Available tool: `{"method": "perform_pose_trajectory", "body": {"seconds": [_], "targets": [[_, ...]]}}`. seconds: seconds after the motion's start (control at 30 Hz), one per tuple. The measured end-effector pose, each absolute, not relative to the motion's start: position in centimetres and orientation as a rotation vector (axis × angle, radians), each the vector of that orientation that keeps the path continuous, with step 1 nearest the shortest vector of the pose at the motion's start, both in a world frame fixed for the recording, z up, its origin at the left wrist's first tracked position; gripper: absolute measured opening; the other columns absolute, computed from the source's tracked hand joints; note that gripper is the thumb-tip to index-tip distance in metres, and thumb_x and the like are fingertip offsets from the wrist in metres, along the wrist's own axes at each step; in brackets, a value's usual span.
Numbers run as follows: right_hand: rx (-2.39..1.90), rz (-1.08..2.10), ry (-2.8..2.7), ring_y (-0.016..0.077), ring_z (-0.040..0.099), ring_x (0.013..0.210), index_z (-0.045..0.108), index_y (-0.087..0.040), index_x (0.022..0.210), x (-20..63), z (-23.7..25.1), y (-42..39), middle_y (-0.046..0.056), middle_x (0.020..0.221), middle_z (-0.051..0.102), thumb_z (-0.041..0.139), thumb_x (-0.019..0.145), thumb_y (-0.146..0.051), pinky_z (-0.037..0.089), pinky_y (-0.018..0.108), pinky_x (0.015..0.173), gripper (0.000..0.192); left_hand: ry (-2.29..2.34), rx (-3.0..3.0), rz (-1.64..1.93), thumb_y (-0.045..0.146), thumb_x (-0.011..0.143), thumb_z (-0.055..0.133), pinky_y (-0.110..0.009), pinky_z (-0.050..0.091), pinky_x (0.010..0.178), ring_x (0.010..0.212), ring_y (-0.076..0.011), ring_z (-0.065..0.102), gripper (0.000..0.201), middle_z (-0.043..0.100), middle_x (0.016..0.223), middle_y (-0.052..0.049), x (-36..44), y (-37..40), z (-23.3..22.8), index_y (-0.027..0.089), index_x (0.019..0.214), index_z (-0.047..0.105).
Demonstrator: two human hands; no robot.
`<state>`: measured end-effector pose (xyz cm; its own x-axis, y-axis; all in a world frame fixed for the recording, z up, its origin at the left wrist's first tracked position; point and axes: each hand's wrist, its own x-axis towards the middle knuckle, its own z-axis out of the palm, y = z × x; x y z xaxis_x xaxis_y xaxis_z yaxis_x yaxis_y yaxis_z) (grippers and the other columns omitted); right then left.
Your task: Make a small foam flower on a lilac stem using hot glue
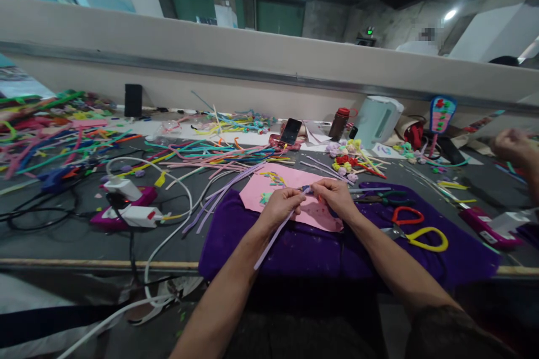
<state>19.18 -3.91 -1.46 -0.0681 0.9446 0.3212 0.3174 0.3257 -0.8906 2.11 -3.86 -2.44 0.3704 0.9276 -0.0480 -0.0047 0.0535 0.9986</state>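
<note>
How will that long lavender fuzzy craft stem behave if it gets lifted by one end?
The long lavender fuzzy craft stem probably holds its line: it juts straight from the left hand. It looks light, being thin. Likely bendable, since similar stems on the table lie curved.

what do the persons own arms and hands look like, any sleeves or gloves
Both forearms are bare from elbow to wrist, no sleeves showing. The left hand and right hand wear no gloves; no watch, bracelet or ring shows.

Fuzzy purple cloth (236,241), matt pink paper (256,193)
</note>
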Motion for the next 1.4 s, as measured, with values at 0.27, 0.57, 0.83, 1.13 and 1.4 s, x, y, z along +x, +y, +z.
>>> {"method": "perform_pose_trajectory", "body": {"seconds": [0.27, 0.57, 0.83, 1.13, 1.4], "targets": [[-1.121, 0.874, -1.487, 0.0070, 0.042, 0.040, 0.066, -0.014, 0.085, 19.3, -1.1, -3.9, 0.000, 0.057, 0.057, 0.051, 0.076, -0.043, 0.032, 0.020, 0.039, 0.034, 0.792, 1.039, 0.798, 0.032, 0.068, 0.057, -0.016, 0.018, 0.030, 0.027, -0.0030, 0.031, 0.021, 0.051, 0.044, 0.004, 1.4, -3.6, -1.7, 0.013, 0.076, 0.057], [-1.021, 0.945, -1.590, 0.0072, 0.046, 0.049, 0.064, -0.018, 0.096, 19.1, -1.0, -4.1, -0.001, 0.069, 0.060, 0.057, 0.072, -0.033, 0.035, 0.020, 0.045, 0.029, 0.800, 1.083, 0.738, 0.033, 0.069, 0.056, -0.017, 0.018, 0.029, 0.026, -0.0036, 0.033, 0.021, 0.052, 0.044, 0.004, 1.4, -3.8, -1.6, 0.013, 0.075, 0.056], [-1.033, 0.759, -1.709, 0.0089, 0.044, 0.052, 0.062, -0.018, 0.074, 19.1, -1.2, -4.0, -0.001, 0.062, 0.052, 0.057, 0.071, -0.029, 0.034, 0.021, 0.047, 0.012, 0.848, 1.179, 0.731, 0.031, 0.069, 0.054, -0.017, 0.020, 0.029, 0.026, -0.0039, 0.035, 0.019, 0.053, 0.044, 0.002, 1.7, -3.7, -1.8, 0.012, 0.072, 0.056], [-1.034, 1.026, -1.256, 0.0062, 0.035, 0.039, 0.056, -0.017, 0.070, 19.0, -1.2, -3.6, -0.006, 0.047, 0.045, 0.059, 0.067, -0.033, 0.029, 0.019, 0.038, 0.016, 0.818, 0.967, 0.940, 0.038, 0.064, 0.063, -0.014, 0.017, 0.029, 0.029, -0.0006, 0.028, 0.028, 0.047, 0.049, 0.006, 1.9, -3.7, -1.7, 0.015, 0.067, 0.047], [-1.016, 1.317, -1.122, 0.0047, 0.039, 0.039, 0.056, -0.016, 0.069, 16.7, -1.8, -4.2, -0.003, 0.057, 0.054, 0.063, 0.061, -0.030, 0.025, 0.017, 0.036, 0.017, 0.873, 1.022, 1.070, 0.032, 0.056, 0.070, -0.015, 0.016, 0.032, 0.031, -0.0007, 0.025, 0.029, 0.039, 0.045, 0.009, 2.6, -4.2, -1.6, 0.015, 0.071, 0.051]]}}
